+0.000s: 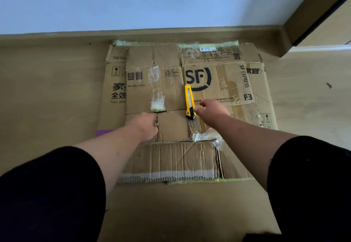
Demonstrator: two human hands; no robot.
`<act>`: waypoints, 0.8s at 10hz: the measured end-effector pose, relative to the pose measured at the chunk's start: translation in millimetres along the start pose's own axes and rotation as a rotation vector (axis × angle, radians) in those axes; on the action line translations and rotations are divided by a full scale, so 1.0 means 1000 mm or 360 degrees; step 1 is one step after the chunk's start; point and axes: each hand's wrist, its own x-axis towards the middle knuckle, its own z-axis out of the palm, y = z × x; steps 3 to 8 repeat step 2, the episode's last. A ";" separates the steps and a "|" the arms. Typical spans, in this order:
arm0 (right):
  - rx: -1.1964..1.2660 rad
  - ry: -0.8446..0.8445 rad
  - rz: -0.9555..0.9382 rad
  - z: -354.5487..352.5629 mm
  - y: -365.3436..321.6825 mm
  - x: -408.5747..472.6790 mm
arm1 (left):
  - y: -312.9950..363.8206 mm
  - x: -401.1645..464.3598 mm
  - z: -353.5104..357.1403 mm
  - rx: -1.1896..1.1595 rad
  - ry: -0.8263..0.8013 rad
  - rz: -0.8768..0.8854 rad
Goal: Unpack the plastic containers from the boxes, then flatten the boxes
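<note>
You are looking down at a wooden floor [47, 93] that meets a pale wall [152, 0], with flattened boxes [218, 82] spread against the skirting and overlapping one another. No plastic containers show anywhere in view, and every box here already lies flat, so the job looks close to done.

On the top sheet lies a yellow box cutter [190, 102]. Its long axis runs away from you, almost straight up the cardboard, with the dark end nearest you. That end sits just to the left of your right hand [213, 109], so the right is the hand to take it; the left is farther off.

Your right arm reaches forward, fingertips at the cutter's near end with the fingers bent; whether they pinch it or only touch it cannot be told. Your left hand [145, 126] lies knuckles-up on a cardboard flap's edge, fingers curled under out of sight.
</note>
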 end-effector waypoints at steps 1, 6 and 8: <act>-0.0152 -0.0101 -0.0025 -0.028 -0.004 -0.025 | 0.008 -0.016 -0.027 0.0053 -0.0001 0.0033; -0.0169 -0.0159 0.0005 -0.049 -0.006 -0.049 | 0.012 -0.033 -0.044 0.0066 0.0020 0.0073; -0.0169 -0.0159 0.0005 -0.049 -0.006 -0.049 | 0.012 -0.033 -0.044 0.0066 0.0020 0.0073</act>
